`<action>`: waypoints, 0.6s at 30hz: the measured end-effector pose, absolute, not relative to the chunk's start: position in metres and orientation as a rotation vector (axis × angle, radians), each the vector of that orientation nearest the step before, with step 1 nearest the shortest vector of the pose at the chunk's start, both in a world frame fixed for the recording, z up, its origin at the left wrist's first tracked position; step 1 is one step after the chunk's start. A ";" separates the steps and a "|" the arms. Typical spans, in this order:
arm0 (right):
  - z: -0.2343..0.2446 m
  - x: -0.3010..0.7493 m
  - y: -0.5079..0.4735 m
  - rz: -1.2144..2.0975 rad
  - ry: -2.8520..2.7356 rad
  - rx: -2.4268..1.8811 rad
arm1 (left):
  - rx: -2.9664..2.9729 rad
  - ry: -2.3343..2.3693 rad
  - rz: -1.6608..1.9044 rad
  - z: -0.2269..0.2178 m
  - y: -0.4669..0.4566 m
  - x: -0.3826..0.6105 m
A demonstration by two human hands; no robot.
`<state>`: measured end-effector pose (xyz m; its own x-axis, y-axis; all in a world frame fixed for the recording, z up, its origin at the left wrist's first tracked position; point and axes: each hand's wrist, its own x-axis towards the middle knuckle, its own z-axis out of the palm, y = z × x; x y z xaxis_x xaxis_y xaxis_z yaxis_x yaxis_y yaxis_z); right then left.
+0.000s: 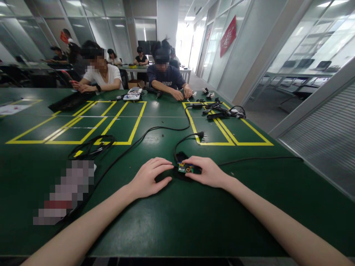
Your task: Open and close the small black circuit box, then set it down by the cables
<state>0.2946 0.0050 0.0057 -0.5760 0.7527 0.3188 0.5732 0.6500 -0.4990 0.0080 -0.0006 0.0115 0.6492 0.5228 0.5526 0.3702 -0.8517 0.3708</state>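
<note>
My right hand [209, 171] pinches a small green circuit board [182, 168] between thumb and fingers. Copper and yellow parts show on the board. It sits at a black plastic casing [181, 157], partly hidden by the hand; whether the board is fully out of the casing I cannot tell. A short black cord with a plug [200, 135] curves up from the casing. On the left, my left hand [152, 176] rests near the table with thumb and fingers apart, its fingertips close to the casing's left side and nothing in its grasp.
A coiled black cable [93, 146] and a blurred-out flat object [66, 190] lie to the left on the green table [155, 229]. A long black cable [151, 129] crosses the middle. Black adapters and cords [222, 111] lie far right. Two people work across the table.
</note>
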 end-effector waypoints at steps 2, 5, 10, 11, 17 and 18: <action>0.010 0.280 -0.009 0.589 -2.452 -0.821 | 2.633 0.661 1.029 0.013 -0.003 0.008; 0.013 0.272 -0.017 0.629 -2.480 -0.728 | 2.626 0.578 0.914 0.014 -0.005 0.009; 0.007 0.278 -0.011 0.533 -2.371 -0.774 | 2.626 0.712 0.771 0.009 -0.007 0.009; 0.005 0.279 -0.010 0.497 -2.341 -0.786 | 2.624 0.741 0.754 0.008 -0.007 0.009; 0.002 0.274 -0.009 0.299 -2.268 -0.784 | 2.626 0.808 0.709 0.004 -0.006 0.007; 0.002 0.273 -0.009 0.295 -2.269 -0.781 | 2.630 0.800 0.706 0.003 -0.006 0.007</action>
